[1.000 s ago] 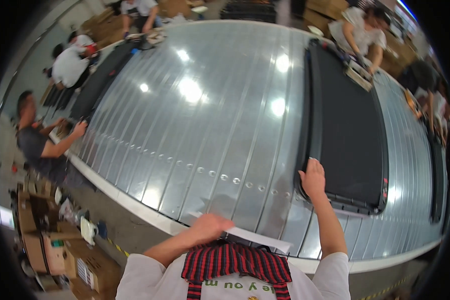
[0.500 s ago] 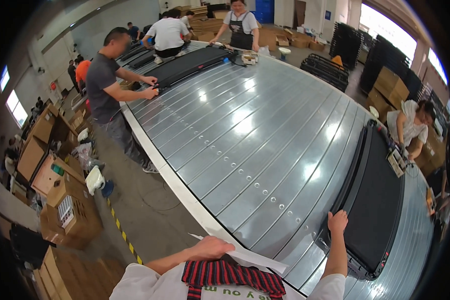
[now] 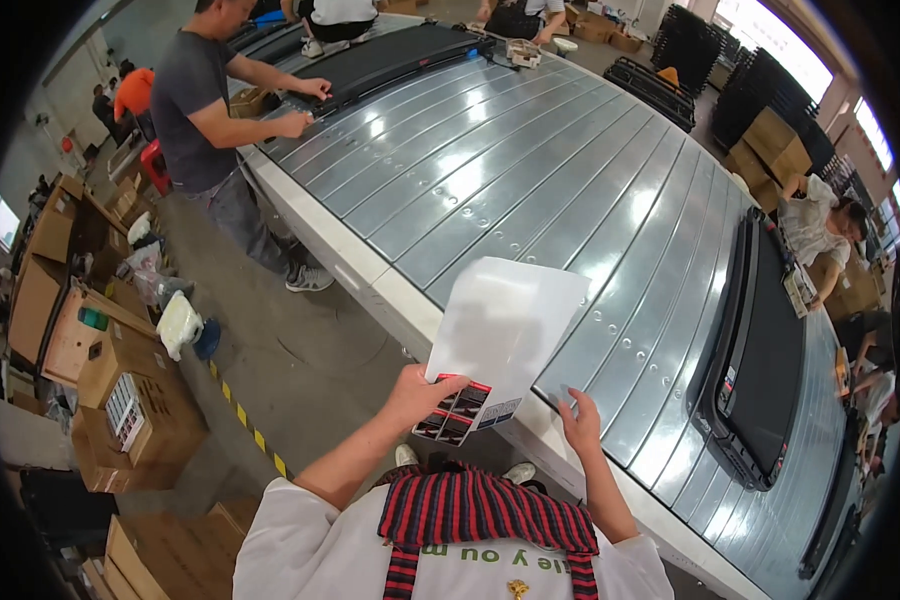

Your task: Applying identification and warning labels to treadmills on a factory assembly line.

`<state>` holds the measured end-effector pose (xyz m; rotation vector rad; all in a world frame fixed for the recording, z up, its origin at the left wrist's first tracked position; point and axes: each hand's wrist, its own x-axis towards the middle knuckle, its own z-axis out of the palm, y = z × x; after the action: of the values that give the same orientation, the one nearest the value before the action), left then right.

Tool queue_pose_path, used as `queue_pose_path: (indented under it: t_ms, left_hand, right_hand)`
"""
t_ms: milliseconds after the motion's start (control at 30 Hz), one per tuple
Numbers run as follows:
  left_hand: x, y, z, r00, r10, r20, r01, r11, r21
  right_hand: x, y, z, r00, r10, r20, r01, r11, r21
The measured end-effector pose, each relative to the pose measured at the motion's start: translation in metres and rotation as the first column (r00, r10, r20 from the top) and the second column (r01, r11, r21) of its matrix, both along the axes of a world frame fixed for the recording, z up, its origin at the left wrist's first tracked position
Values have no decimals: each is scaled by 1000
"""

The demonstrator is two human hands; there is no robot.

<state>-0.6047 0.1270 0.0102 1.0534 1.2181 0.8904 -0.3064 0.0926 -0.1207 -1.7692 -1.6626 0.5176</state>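
While the left hand (image 3: 422,392) pinches the lower edge of a white rectangular paper sheet with small red and black pictures (image 3: 500,340), the sheet stands up over the near rim of the long grey ribbed metal conveyor (image 3: 530,170) and hides a part of it. At 4 o'clock from the sheet, the right hand (image 3: 580,420) rests with loose open fingers on the conveyor edge and holds nothing. A black flat treadmill base (image 3: 760,360) lies at 3 o'clock, well apart. A person in a dark grey shirt (image 3: 195,90) works at 10 o'clock beside another black flat base (image 3: 390,55). Brown cardboard boxes (image 3: 120,380) stand at 8 o'clock on the floor.
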Motion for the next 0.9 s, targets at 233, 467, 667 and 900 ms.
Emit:
queue_pose_path:
  t_ms: [233, 467, 667, 900]
  left_hand:
    - [-75, -8, -24, 972, -152, -181, 154, 988, -2]
    - [-122, 3, -28, 986, -120, -115, 125, 992, 36]
    - [-160, 34, -14, 973, -8, -232, 6, 1000, -11]
    - [-192, 86, 13, 924, 227, -309, -208, 974, 95]
  right_hand:
    - [-68, -7, 1, 995, -94, 42, 96, 993, -65]
    - [-118, 37, -4, 996, 17, 93, -16, 1000, -9]
    - [-132, 131, -26, 993, 2, 121, -23, 985, 172]
    - [-137, 236, -35, 986, -93, 139, 68, 982, 176]
